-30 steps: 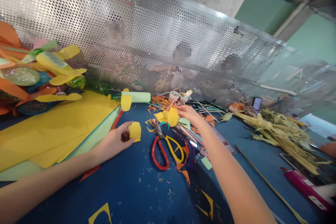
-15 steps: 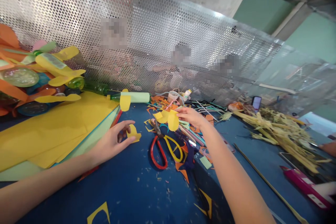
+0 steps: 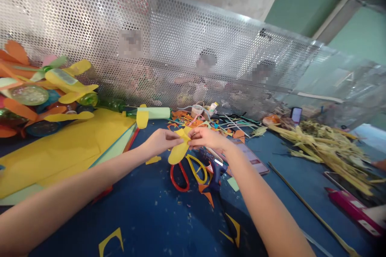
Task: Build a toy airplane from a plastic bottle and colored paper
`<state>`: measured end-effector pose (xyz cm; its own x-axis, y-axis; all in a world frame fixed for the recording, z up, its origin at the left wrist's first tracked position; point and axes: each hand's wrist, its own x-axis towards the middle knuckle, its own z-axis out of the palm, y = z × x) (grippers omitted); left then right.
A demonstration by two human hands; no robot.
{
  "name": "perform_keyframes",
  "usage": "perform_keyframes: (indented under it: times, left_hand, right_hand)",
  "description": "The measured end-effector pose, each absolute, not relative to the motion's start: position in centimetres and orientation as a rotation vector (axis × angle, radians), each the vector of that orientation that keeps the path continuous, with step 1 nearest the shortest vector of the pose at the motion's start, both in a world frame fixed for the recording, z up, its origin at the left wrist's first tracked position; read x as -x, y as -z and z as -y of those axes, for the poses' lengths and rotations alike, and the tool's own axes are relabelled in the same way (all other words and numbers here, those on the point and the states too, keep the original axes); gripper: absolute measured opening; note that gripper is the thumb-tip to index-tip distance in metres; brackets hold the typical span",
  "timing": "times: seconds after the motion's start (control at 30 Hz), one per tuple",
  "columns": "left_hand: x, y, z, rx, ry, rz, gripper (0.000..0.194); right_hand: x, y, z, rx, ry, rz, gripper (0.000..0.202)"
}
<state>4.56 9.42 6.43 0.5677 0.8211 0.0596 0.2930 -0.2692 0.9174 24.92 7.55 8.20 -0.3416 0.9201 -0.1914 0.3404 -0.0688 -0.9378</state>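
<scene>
Over the middle of the table, a yellow paper cutout (image 3: 178,154) with a rounded end is pinched between both my hands. My left hand (image 3: 163,140) grips its upper left side with thumb and fingertips. From the other side my right hand (image 3: 206,138) pinches it near a folded part. Just below the paper lie scissors (image 3: 188,178) with one red and one yellow handle, their blades hidden behind it. Another small yellow paper piece (image 3: 153,160) rests on the table under my left wrist.
Yellow paper sheets (image 3: 69,144) lie left, below paper-covered bottles (image 3: 62,82). A wrapped green bottle (image 3: 155,113) lies behind my hands. A dark blue glue gun (image 3: 216,176) and a phone (image 3: 251,158) are near my right forearm. Dried husks (image 3: 325,152) and a magenta tool (image 3: 351,211) lie right.
My left hand has left the small yellow piece on the table and moved right to the cutout. My right hand has brought the cutout left and nearer, and it now tilts.
</scene>
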Motion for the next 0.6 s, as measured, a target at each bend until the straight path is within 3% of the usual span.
perform_keyframes:
  times: [0.2,0.6]
  left_hand:
    - [-4.7,-5.7,-9.7,-1.793,-0.711,-0.927,0.022]
    - [-4.8,-4.4,-10.1,-1.843,-0.682,-0.911,0.022]
  right_hand:
    - [-24.6,-8.4,-7.5,1.366,-1.272,1.792,0.015]
    - [-25.2,-6.9,-8.1,1.420,-1.347,1.810,0.018]
